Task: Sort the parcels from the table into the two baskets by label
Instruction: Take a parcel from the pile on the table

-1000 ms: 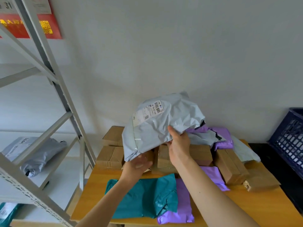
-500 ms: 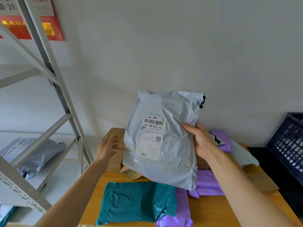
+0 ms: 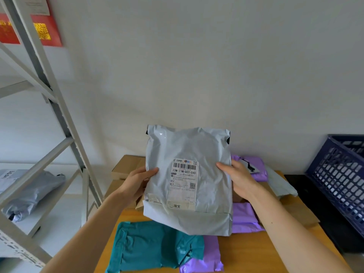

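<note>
**Label inspection during sorting.** A grey parcel (image 3: 189,180) is being held upright in the air above the middle of the table (image 3: 246,251), and its printed label (image 3: 183,186) is being presented squarely to the head camera. The parcel's left edge is being gripped by the left hand (image 3: 137,182), with the thumb laid on the front face and the other fingers hidden behind the film. The right edge is being gripped in the same manner by the right hand (image 3: 238,180). Nothing else is being held by either hand.

Beneath the raised parcel, a teal parcel (image 3: 153,247) and a purple parcel (image 3: 208,257) are being left side by side at the table's near edge. Cardboard boxes (image 3: 126,166) are being kept toward its far left corner. A dark blue basket (image 3: 338,174) is being shown just beyond the table's right edge; the second basket is not in view.

The step in hand is judged to be the reading of the label, so the sorting decision is probably being made now. The next move calls for the code to be matched to a basket, and which basket cannot be told. The soft, crumpled film is likely to sag, so a firm grip is being called for as the parcel is carried clear of the pile.
</note>
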The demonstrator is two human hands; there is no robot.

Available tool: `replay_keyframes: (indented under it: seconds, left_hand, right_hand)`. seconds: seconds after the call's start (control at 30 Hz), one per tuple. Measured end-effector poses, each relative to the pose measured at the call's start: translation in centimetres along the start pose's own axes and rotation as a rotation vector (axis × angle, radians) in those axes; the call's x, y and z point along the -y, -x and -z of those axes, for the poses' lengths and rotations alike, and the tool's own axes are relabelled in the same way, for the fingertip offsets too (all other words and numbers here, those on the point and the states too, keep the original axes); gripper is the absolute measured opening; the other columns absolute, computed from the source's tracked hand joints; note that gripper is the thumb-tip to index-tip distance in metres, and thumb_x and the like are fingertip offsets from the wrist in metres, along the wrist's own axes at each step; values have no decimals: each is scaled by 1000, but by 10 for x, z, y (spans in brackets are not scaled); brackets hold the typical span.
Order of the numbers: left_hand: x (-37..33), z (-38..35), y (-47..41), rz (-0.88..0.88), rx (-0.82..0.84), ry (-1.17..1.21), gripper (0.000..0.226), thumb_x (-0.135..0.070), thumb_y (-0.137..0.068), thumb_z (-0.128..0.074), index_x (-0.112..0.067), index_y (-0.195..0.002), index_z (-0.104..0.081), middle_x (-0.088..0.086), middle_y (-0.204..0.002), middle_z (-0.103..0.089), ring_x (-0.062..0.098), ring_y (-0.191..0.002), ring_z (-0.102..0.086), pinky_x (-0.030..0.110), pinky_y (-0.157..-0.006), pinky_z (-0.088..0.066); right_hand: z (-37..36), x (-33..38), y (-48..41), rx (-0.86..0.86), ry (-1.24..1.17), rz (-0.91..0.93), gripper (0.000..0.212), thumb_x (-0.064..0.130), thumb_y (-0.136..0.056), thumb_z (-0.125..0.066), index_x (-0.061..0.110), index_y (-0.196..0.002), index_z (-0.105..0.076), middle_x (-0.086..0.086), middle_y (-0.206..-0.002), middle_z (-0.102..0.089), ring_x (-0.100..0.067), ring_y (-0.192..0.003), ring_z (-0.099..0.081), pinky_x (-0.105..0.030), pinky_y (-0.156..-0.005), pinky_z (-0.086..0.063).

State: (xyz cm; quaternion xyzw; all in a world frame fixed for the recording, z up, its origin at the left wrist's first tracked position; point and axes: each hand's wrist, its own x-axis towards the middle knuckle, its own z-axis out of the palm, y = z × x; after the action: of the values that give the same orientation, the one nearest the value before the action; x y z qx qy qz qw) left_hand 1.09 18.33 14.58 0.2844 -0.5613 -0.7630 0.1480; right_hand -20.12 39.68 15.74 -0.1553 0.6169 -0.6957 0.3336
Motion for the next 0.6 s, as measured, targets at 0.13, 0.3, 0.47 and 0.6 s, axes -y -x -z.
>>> replay_keyframes:
  seconds: [0.13, 0.3, 0.47, 0.6]
  left_hand:
    - [7, -1, -7, -20, -129, 24, 27, -12, -91, -63, -2, -116, -63, 21, -108, -69, 35, -92, -68, 47, -84, -56]
    - [8, 1, -13, -31, -123, 28, 23, -12, -92, -62, -7, -114, -63, 23, -114, -66, 41, -106, -63, 55, -96, -49]
    - [6, 2, -17, -65, -79, -8, 26, -14, -92, -62, -10, -118, -62, 19, -113, -67, 38, -104, -65, 54, -94, -51]
    - [5, 7, -17, -79, -37, -14, 25, -14, -92, -61, -13, -117, -59, 17, -113, -67, 37, -102, -66, 53, -91, -52]
  right_hand:
    - [4, -5, 3, 17, 28, 16, 36, 7, -85, -69, 8, -120, -59, -12, -109, -71, -24, -95, -70, -40, -82, -55]
    - [7, -13, 7, -19, 147, 21, 57, 4, -79, -75, 22, -129, -53, -11, -110, -70, -31, -104, -67, -54, -97, -48]
    - [3, -18, 13, -77, 144, 73, 66, -9, -78, -71, 20, -132, -49, -8, -103, -72, -23, -88, -71, -39, -74, -56]
    - [-2, -24, 21, -97, 142, 105, 70, -9, -77, -72, 24, -133, -47, -4, -95, -75, -20, -85, -72, -34, -71, -54]
